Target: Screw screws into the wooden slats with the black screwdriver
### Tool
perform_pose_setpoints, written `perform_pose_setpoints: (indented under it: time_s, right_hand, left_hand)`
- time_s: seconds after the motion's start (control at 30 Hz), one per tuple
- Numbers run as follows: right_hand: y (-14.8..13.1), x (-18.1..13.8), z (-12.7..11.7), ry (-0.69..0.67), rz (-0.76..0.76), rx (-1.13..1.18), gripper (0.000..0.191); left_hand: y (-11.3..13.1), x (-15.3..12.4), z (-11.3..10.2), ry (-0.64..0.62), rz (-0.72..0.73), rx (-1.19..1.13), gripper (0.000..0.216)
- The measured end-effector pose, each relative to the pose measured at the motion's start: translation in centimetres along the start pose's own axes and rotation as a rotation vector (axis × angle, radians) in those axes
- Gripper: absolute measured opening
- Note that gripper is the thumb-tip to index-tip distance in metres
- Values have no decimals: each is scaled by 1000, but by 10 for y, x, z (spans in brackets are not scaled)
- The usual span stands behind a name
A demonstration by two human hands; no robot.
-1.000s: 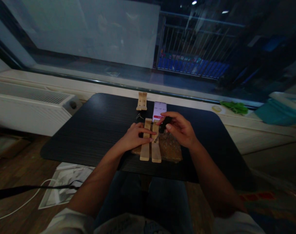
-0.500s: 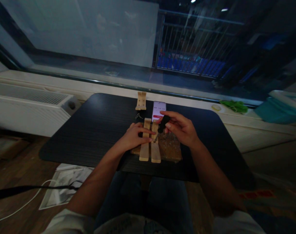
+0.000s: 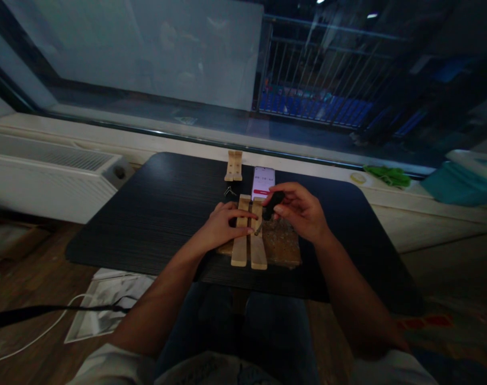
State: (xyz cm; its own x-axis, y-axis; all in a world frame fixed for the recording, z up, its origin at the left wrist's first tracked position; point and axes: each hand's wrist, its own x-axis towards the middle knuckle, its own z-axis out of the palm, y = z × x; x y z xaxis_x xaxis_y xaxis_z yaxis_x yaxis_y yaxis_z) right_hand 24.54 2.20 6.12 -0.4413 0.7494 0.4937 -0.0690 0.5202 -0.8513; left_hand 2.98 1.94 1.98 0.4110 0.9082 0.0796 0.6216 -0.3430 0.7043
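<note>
Two pale wooden strips, a left one (image 3: 239,252) and a right one (image 3: 258,253), lie side by side across a brown block (image 3: 284,247) at the table's near side. My left hand (image 3: 222,227) rests over the strips, thumb and forefinger stretched apart onto the right one. In my right hand (image 3: 306,213) is a screwdriver (image 3: 274,204), its black handle gripped between the fingers. The shaft slants down and left to the right strip, between the left fingertips. Whether a screw sits under the tip is too small to tell.
Beyond the strips lies a phone (image 3: 263,179) with a lit screen. Left of it are small metal pieces (image 3: 229,191) and a pair of wooden parts with holes (image 3: 233,166). The black table (image 3: 147,214) meets a windowsill holding a green cloth (image 3: 387,175) and a teal bin (image 3: 457,182).
The view has shifted slightly. The screwdriver handle is turned a little in my right hand, and its tip stays at the right strip. My left hand keeps its place on the strips.
</note>
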Motion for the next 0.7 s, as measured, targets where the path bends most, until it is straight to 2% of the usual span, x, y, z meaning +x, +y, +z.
perform_pose_setpoints:
  time_s: [0.1,0.27,0.7]
  right_hand:
    - [-1,0,0,0,-10,-13,29]
    - [-1,-1,-1,11,13,-80,29]
    - [-2,-1,2,4,-8,-36,29]
  left_hand:
    - [4,-2,-1,18,-22,2,33]
    - [7,-3,-4,-21,-3,53,21]
    - [11,0,-5,-55,-38,65,22]
